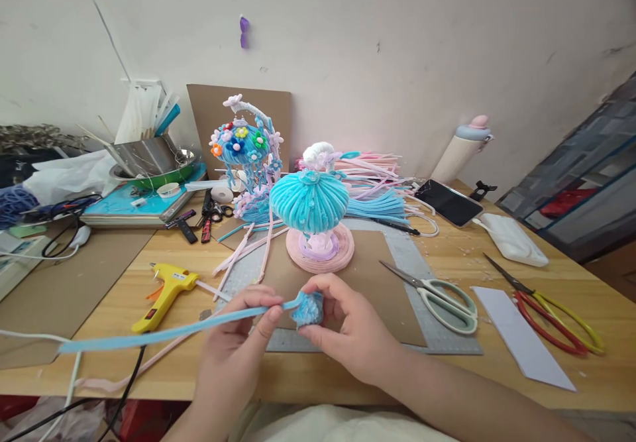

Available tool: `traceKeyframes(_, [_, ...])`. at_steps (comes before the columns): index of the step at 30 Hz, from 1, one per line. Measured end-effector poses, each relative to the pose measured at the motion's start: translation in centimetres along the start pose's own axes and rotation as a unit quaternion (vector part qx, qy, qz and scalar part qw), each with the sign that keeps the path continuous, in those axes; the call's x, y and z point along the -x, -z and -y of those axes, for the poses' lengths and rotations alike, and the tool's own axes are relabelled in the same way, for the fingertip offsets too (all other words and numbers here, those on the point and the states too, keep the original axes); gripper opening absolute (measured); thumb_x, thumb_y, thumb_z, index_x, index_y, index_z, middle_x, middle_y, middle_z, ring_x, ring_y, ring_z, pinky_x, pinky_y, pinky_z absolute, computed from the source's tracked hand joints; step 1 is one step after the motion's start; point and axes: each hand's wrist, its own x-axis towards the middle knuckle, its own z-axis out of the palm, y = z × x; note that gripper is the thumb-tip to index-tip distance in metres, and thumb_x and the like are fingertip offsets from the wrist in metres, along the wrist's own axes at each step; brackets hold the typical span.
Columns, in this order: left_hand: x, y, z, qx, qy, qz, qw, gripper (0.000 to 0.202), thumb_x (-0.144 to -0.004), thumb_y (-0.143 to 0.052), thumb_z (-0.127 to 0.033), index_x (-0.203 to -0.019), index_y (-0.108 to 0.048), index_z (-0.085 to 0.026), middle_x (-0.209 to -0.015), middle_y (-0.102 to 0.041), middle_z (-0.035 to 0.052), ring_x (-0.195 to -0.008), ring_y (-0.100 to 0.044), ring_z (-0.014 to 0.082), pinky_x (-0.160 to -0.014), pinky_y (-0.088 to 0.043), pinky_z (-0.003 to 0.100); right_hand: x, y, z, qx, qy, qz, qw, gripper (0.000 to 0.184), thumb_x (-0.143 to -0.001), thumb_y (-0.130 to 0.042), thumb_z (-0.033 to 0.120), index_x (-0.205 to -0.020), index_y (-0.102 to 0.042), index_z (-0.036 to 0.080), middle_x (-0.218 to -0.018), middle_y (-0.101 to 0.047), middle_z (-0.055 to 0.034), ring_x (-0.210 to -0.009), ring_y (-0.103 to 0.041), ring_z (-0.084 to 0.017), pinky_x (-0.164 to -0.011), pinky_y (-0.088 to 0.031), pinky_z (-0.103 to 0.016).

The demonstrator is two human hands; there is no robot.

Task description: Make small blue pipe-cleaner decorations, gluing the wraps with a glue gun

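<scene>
Between the thumb and fingertips of my left hand (pixel 241 336) a light-blue pipe cleaner (pixel 163 336) is pinched, its free end reaching out to the left. My right hand (pixel 352 326) grips a small fuzzy blue bundle (pixel 309 309), from which the pipe cleaner runs. Just beyond my hands stands a jellyfish-like lamp shape with a turquoise ribbed dome (pixel 311 203) on a round pink base (pixel 293 253). Behind it to the left is a second dome (pixel 243 144), covered in colourful flowers and hung from a curved stem.
A yellow glue gun (pixel 171 289) lies at left. White-handled scissors (pixel 447 306) and red-and-yellow-handled scissors (pixel 551 316) lie at right, with a white strip (pixel 524 336) between. Cardboard (pixel 387 296) covers a grey cutting mat (pixel 452 346). Blue pipe cleaners (pixel 380 207), a phone (pixel 450 202) and a bottle (pixel 460 154) stand farther back.
</scene>
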Motion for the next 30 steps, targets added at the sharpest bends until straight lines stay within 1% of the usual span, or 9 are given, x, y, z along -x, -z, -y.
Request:
traceKeyframes(3, [-0.1, 0.5, -0.4, -0.017, -0.051, 0.005, 0.999, 0.005, -0.078, -0.065, -0.018, -0.078, -0.068, -0.022, -0.08, -0.068, 0.0025, -0.086, -0.062, 0.0181, -0.073, -0.053, 0.027, 0.0, -0.2, 0.1, -0.118, -0.02, 0.04, 0.992, 0.037, -0.071, -0.068, 0.014, -0.102, -0.049, 0.022, -0.086, -0.057, 0.0013, -0.073, -0.055, -0.011, -0.063, -0.047, -0.023])
traceKeyframes(5, [-0.1, 0.7, -0.6, -0.011, -0.075, 0.027, 0.997, 0.01, -0.08, -0.063, -0.014, -0.081, -0.067, -0.023, -0.08, -0.068, 0.0017, -0.084, -0.063, 0.0172, -0.071, -0.053, 0.026, 0.0, -0.3, 0.4, -0.183, -0.033, 0.062, 0.981, 0.038, -0.069, -0.072, 0.017, -0.099, -0.048, 0.022, -0.089, -0.056, 0.0009, -0.073, -0.057, -0.011, -0.058, -0.047, -0.021])
traceKeyframes(9, [0.1, 0.8, -0.9, -0.001, -0.121, 0.064, 0.991, 0.017, -0.081, -0.059, -0.009, -0.086, -0.065, -0.024, -0.082, -0.068, 0.0006, -0.084, -0.062, 0.0152, -0.075, -0.052, 0.026, -0.1, -0.2, 0.8, -0.251, -0.073, 0.102, 0.96, 0.043, -0.067, -0.077, 0.023, -0.097, -0.047, 0.022, -0.088, -0.057, 0.0011, -0.069, -0.062, -0.011, -0.048, -0.048, -0.017])
traceKeyframes(12, [0.2, 0.9, -1.3, -0.002, -0.134, 0.078, 0.988, 0.019, -0.081, -0.058, -0.007, -0.087, -0.064, -0.024, -0.083, -0.068, 0.0004, -0.084, -0.062, 0.0148, -0.075, -0.052, 0.026, -0.1, -0.2, 0.9, -0.271, -0.077, 0.113, 0.953, 0.044, -0.066, -0.078, 0.023, -0.097, -0.047, 0.021, -0.087, -0.057, 0.0016, -0.067, -0.064, -0.012, -0.047, -0.05, -0.017])
traceKeyframes(18, [0.5, 1.0, -1.5, -0.004, -0.135, 0.094, 0.986, 0.017, -0.082, -0.056, -0.007, -0.087, -0.062, -0.023, -0.084, -0.068, 0.0017, -0.082, -0.063, 0.0163, -0.071, -0.052, 0.027, 0.0, -0.3, 0.9, -0.276, -0.077, 0.106, 0.952, 0.045, -0.064, -0.08, 0.025, -0.096, -0.049, 0.021, -0.086, -0.058, 0.0021, -0.067, -0.063, -0.01, -0.048, -0.052, -0.017])
traceKeyframes(25, [0.1, 1.4, -1.6, 0.007, -0.159, 0.14, 0.977, 0.023, -0.084, -0.053, -0.004, -0.091, -0.059, -0.025, -0.083, -0.068, 0.0019, -0.083, -0.062, 0.0169, -0.071, -0.052, 0.028, 0.2, -0.3, 1.1, -0.292, -0.087, 0.12, 0.945, 0.046, -0.062, -0.082, 0.024, -0.095, -0.051, 0.021, -0.087, -0.058, 0.0019, -0.065, -0.063, -0.009, -0.047, -0.052, -0.016])
traceKeyframes(30, [0.0, 1.6, -1.7, 0.011, -0.153, 0.161, 0.975, 0.023, -0.083, -0.053, -0.003, -0.092, -0.06, -0.023, -0.084, -0.068, 0.0031, -0.081, -0.062, 0.0175, -0.068, -0.051, 0.029, 0.2, -0.5, 1.1, -0.305, -0.075, 0.123, 0.941, 0.044, -0.063, -0.081, 0.023, -0.095, -0.052, 0.021, -0.089, -0.058, 0.0013, -0.066, -0.063, -0.009, -0.048, -0.053, -0.016])
